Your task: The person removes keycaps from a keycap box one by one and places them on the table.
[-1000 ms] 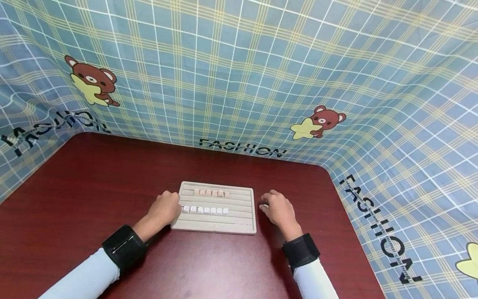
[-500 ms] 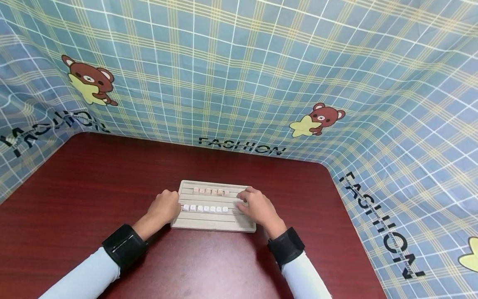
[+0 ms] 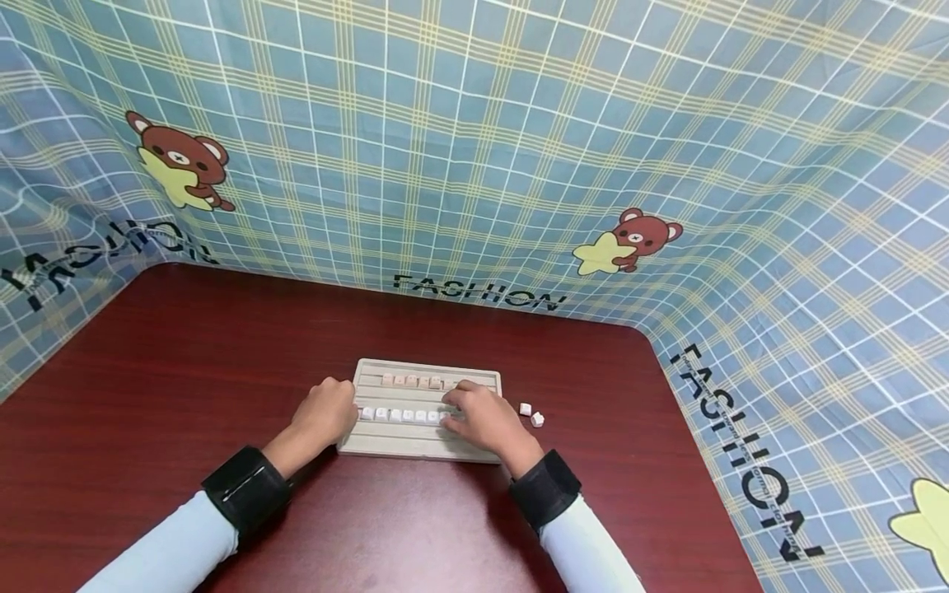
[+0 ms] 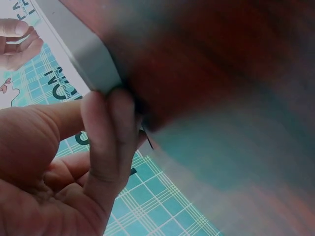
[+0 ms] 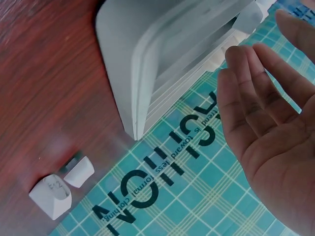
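Observation:
A pale, slotted keycap tray [image 3: 415, 446] lies on the table, with a row of peach keycaps [image 3: 411, 380] above a row of white keycaps [image 3: 395, 416]. My left hand [image 3: 331, 410] grips its left edge; the left wrist view has thumb and fingers pinching the tray's corner [image 4: 96, 66]. Over the tray's right part is my right hand [image 3: 485, 418], thumb and fingers apart near the right end of both rows. In the right wrist view a grey-looking keycap [image 5: 248, 18] shows between thumb and fingertips, which have a gap around it.
Two loose white keycaps sit on the table right of the tray: a larger one [image 5: 51, 196] with dark lettering and a smaller one [image 5: 80, 172] beside it. The dark red table [image 3: 222, 354] meets a plaid cloth [image 3: 474, 165] behind and at the sides.
My right hand has moved left from beside the tray to over its right part, uncovering the two loose keycaps. The left hand stays at the tray's edge.

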`<state>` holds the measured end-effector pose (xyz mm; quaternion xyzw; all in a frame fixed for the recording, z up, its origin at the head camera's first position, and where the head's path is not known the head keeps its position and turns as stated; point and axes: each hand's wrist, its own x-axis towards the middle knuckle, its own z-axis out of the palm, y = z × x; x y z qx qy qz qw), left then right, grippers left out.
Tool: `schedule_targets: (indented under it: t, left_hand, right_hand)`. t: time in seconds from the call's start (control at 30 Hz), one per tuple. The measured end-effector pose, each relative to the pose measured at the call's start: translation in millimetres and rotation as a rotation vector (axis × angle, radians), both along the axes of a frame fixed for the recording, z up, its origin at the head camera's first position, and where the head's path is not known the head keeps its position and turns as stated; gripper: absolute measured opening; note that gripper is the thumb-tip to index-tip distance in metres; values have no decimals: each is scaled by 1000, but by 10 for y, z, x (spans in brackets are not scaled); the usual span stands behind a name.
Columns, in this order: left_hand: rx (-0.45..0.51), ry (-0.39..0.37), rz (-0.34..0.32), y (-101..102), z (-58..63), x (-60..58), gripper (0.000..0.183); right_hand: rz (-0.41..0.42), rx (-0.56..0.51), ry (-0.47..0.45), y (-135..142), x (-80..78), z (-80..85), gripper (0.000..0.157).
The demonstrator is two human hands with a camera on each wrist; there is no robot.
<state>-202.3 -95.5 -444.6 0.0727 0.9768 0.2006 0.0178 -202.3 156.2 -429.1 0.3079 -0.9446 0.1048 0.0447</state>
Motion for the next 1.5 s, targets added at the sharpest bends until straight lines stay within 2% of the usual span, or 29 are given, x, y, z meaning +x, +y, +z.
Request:
schedule_targets:
  t: [0.2,0.53,1.1,1.5]
  left_hand:
    - [-4,11,2,-2,-25,-7,11]
    - [-3,21,4,3,-38,4,11]
    - [-3,11,11,13,-6,6,11]
    - [-11,2,21,11,-14,-13,12]
  right_hand:
    - [21,31,0,-37,-6,-7,28]
    - [9,81,16,-86,2,-65,20]
    - [-26,50,-25,-93,15,-67,15]
    - [-22,57,6,-92,-2,-72,13]
